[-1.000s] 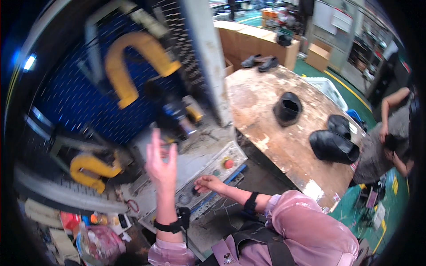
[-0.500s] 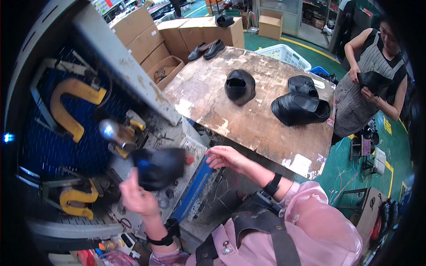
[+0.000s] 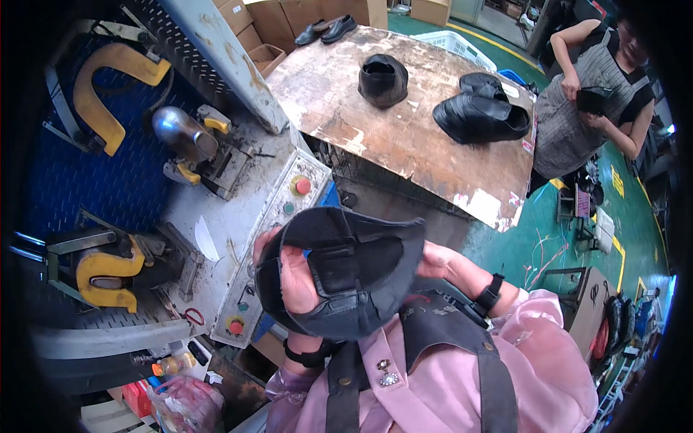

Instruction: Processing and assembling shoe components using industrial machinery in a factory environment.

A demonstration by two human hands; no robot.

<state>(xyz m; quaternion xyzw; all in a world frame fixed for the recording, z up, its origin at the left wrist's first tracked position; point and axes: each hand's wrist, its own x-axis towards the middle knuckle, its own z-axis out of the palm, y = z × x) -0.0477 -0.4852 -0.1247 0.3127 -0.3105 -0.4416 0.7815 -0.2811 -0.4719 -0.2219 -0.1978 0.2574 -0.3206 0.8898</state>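
Note:
A black leather shoe upper (image 3: pixel 379 270) is in front of my chest, its hollow inside turned up toward me. My left hand (image 3: pixel 294 280) is closed on the upper's left edge, with some fingers outside and part of the hand within the opening. At the right end, my right hand (image 3: pixel 435 261) grips the edge, its fingertips partly hidden behind the leather. Just beyond lies a machine's control panel (image 3: pixel 278 216) with red buttons. The machine carries a shiny metal shoe form (image 3: pixel 175 131), bare on its mount, between a large yellow U-shaped clamp (image 3: pixel 90 79) and a smaller yellow clamp (image 3: pixel 108 273).
A worn wooden table (image 3: pixel 317 94) holds a single black upper (image 3: pixel 382 81), more uppers grouped at right (image 3: pixel 480 119) and a pair of shoes (image 3: pixel 338 29). At the right a co-worker (image 3: pixel 585 123) handles a black piece. A bottle (image 3: pixel 173 363) and plastic bag (image 3: pixel 186 404) sit lower left.
The shoe upper has come from beside the machine to in front of my chest, opening now toward me. My right hand, free before, has taken its right edge. My view has tilted down.

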